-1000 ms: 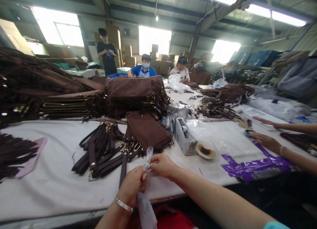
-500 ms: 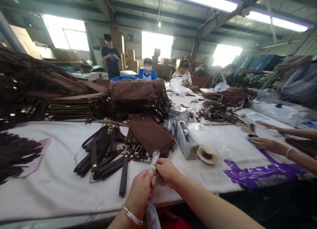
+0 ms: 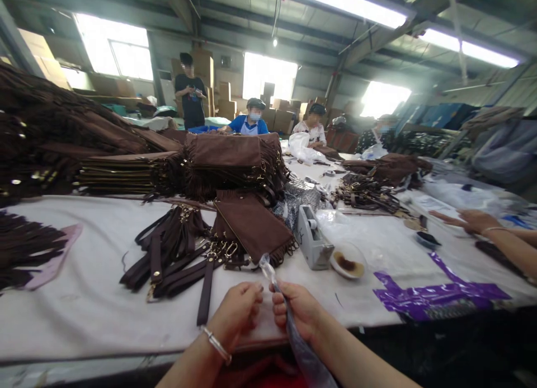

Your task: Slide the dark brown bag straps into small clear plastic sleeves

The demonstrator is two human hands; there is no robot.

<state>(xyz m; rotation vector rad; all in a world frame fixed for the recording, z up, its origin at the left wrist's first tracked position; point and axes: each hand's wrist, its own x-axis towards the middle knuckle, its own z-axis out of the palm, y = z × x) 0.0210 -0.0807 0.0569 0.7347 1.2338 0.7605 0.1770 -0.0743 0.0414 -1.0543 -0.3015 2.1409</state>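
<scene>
My right hand (image 3: 297,308) is closed around a long plastic-wrapped strap (image 3: 305,349), whose clear, twisted end (image 3: 267,266) sticks up past the fingers. The strap's lower part hangs over the table's front edge toward me. To its left, my left hand (image 3: 238,308) has its fingers curled together, apart from the strap; whatever may be in them is hidden. Just beyond my hands lie a brown fringed bag (image 3: 254,227) and a bundle of dark brown straps (image 3: 170,259) with gold clasps. A grey tape dispenser (image 3: 314,239) stands right of the bag.
Behind stand stacked brown fringed bags (image 3: 229,153). A shallow dish (image 3: 347,260) with brown stuff sits beside the dispenser. Purple tape (image 3: 440,293) crosses plastic at the right front. A co-worker's hands (image 3: 470,221) are at the far right. Several people are across the table.
My left hand has let go of the plastic-wrapped strap and moved slightly left. My right hand now grips it alone, with its lower part swung right. The co-worker's hands have drawn together.
</scene>
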